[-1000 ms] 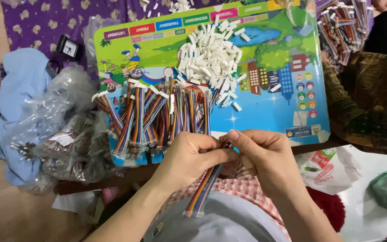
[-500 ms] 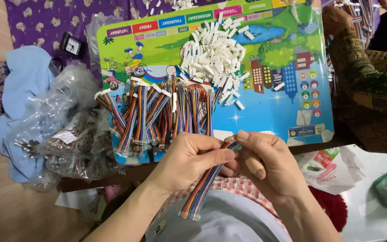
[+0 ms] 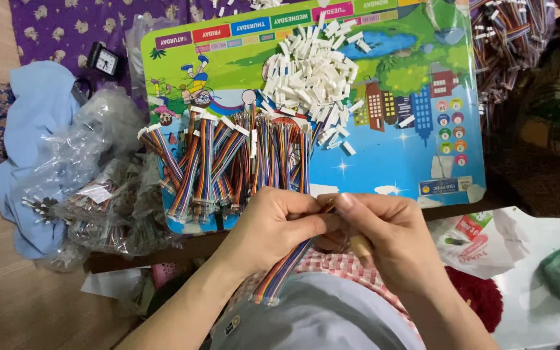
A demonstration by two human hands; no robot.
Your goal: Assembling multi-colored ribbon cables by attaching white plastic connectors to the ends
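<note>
My left hand [image 3: 279,225] and my right hand [image 3: 384,233] meet over my lap, just below the near edge of a colourful picture board [image 3: 416,149]. Both pinch the top end of one rainbow ribbon cable [image 3: 283,271], which hangs down toward my lap. The cable's tip is hidden between my fingertips. On the board just beyond my hands lies a row of several similar rainbow cables [image 3: 228,162] with white ends. Behind them sits a heap of small white plastic connectors [image 3: 309,74].
Clear plastic bags [image 3: 92,188] holding more cables lie at the left on blue cloth [image 3: 30,129]. A small black clock [image 3: 104,61] rests on purple fabric. Another pile of cables [image 3: 507,32] lies at top right, a printed packet [image 3: 471,236] at lower right.
My hands have stayed together on the cable; the right fingers shifted slightly around its end. The view has drifted a little, so the board sits slightly lower and nearer.
</note>
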